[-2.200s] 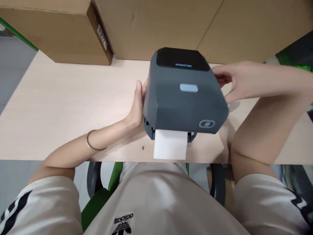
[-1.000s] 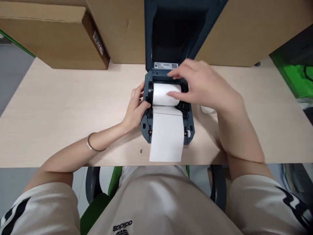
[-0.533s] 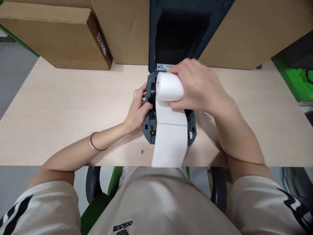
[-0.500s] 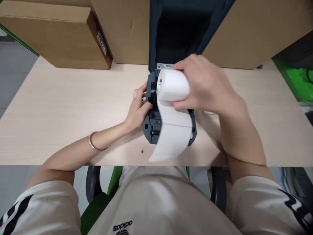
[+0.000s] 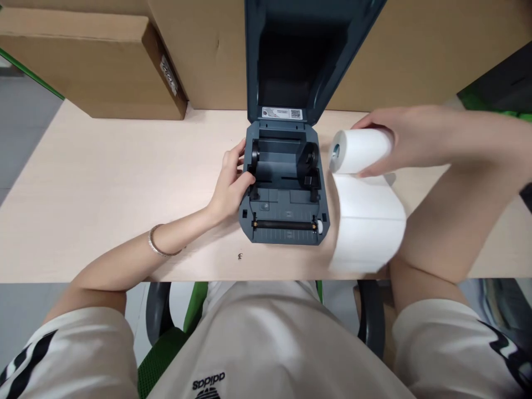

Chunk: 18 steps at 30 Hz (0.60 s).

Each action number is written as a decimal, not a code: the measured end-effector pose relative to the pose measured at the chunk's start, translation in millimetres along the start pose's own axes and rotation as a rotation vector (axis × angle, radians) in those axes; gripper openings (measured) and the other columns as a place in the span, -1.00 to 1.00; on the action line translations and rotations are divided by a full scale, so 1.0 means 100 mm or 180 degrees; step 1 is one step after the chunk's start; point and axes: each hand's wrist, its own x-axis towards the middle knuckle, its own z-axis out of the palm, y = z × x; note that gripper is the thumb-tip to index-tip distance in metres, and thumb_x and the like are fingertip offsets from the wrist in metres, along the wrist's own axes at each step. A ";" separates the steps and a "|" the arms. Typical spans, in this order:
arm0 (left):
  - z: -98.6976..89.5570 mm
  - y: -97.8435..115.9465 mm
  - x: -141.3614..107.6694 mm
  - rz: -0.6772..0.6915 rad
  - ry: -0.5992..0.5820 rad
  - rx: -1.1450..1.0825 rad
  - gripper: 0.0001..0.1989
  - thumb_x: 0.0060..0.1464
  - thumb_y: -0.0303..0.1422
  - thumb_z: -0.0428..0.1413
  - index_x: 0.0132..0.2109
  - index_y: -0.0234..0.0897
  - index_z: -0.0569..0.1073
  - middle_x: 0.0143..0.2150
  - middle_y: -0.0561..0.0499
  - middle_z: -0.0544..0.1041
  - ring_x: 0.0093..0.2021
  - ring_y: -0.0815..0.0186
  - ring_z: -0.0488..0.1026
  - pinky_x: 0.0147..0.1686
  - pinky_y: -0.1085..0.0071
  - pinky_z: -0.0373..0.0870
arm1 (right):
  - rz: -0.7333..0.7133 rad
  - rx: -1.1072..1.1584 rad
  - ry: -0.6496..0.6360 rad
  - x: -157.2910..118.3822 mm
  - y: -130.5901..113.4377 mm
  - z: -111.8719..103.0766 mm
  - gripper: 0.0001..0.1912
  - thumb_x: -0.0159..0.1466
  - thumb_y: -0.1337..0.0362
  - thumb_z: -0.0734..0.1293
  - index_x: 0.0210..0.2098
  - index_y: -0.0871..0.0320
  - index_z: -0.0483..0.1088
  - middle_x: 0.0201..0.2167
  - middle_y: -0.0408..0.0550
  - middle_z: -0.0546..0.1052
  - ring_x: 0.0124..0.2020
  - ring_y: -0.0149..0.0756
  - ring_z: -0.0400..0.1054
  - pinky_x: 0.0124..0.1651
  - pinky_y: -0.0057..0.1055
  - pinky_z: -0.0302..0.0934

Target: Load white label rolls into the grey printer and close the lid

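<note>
A dark grey-blue label printer (image 5: pixel 286 213) stands on the table with its lid (image 5: pixel 255 61) raised. Inside it show black roll holders and a black roller (image 5: pixel 285 225) near the front; no roll sits in the bay. My left hand (image 5: pixel 230 185) grips the printer's left side, thumb over the rim and fingers along the outer wall. To the right of the printer, my right hand (image 5: pixel 399 138) is closed round a white label roll (image 5: pixel 359 149). A loose strip of blank labels (image 5: pixel 369 221) hangs from the roll and curls toward the table's front edge.
A closed cardboard box (image 5: pixel 83 72) stands at the back left. Behind the printer rises a large cardboard panel (image 5: pixel 208 55). A small dark scrap (image 5: pixel 240 256) lies on the pale table (image 5: pixel 103 194), near its front edge. Chair armrests flank my body below.
My right hand has carried the label roll from above the printer to its right side, uncovering the roll bay. My left hand keeps its hold on the printer.
</note>
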 end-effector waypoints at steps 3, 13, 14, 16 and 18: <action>-0.01 0.01 0.00 0.0008 -0.0065 0.0024 -0.08 0.23 -0.07 0.33 0.69 0.18 0.35 0.61 -0.09 0.48 0.49 -0.17 0.49 0.49 -0.11 0.62 | 0.0167 -0.0068 -0.0122 0.15 -0.20 0.07 -0.24 0.13 0.17 0.87 0.27 -0.06 0.68 0.11 -0.05 0.78 -0.08 -0.16 0.59 -0.11 -0.24 0.27; -0.02 0.06 0.01 0.0006 -0.0062 0.0067 -0.10 0.24 -0.06 0.33 0.68 0.17 0.35 0.60 -0.10 0.51 0.54 -0.19 0.45 0.51 -0.12 0.61 | -0.0196 0.0425 -0.0172 0.38 -0.37 0.30 -0.47 0.19 0.36 0.77 0.07 0.02 0.60 0.08 -0.06 0.70 0.02 -0.06 0.58 0.05 -0.16 0.42; -0.02 0.06 0.01 -0.0003 -0.0072 0.0058 -0.09 0.24 -0.06 0.33 0.68 0.17 0.35 0.59 -0.10 0.51 0.54 -0.19 0.45 0.51 -0.12 0.60 | -0.0337 0.0456 -0.0133 0.39 -0.35 0.31 -0.52 0.22 0.33 0.76 0.04 0.00 0.59 0.06 -0.05 0.69 0.00 -0.06 0.57 0.04 -0.15 0.42; -0.03 0.06 0.02 0.0002 -0.0078 0.0020 -0.09 0.23 -0.06 0.33 0.68 0.16 0.35 0.59 -0.10 0.51 0.54 -0.18 0.46 0.52 -0.12 0.60 | -0.0430 0.0471 -0.0093 0.40 -0.33 0.32 -0.53 0.23 0.30 0.78 0.00 0.00 0.57 0.03 -0.06 0.67 -0.02 -0.09 0.54 0.01 -0.18 0.40; -0.03 0.05 0.03 -0.0010 -0.0074 -0.0016 -0.09 0.22 -0.07 0.34 0.67 0.16 0.36 0.59 -0.10 0.51 0.54 -0.18 0.46 0.53 -0.12 0.59 | -0.0431 0.0560 -0.0147 0.38 -0.33 0.29 -0.54 0.24 0.32 0.79 0.00 0.02 0.60 0.03 -0.08 0.67 0.01 -0.14 0.53 0.02 -0.22 0.36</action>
